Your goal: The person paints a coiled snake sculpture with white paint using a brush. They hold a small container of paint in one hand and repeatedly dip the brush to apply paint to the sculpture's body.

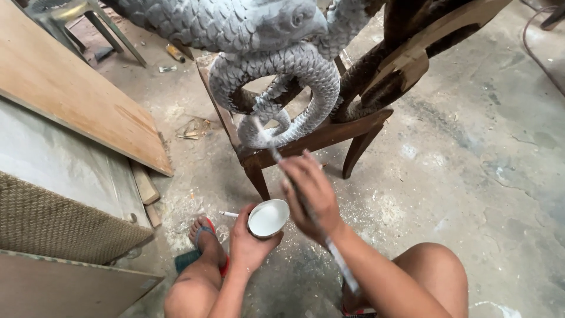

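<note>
Two hands are working at lower centre: left hand is gripping a small round white-paint cup, right hand is pinching a thin long brush against the grey scaly carved fish sculpture

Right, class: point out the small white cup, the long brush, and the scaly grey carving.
small white cup [268, 218], head view, on the pale inside of the bowl.
long brush [338, 259], head view, on the handle below the right hand.
scaly grey carving [306, 68], head view, on the curled tail's scales.

surface: dusty concrete floor | on it: wooden chair, plywood board, cigarette
</note>
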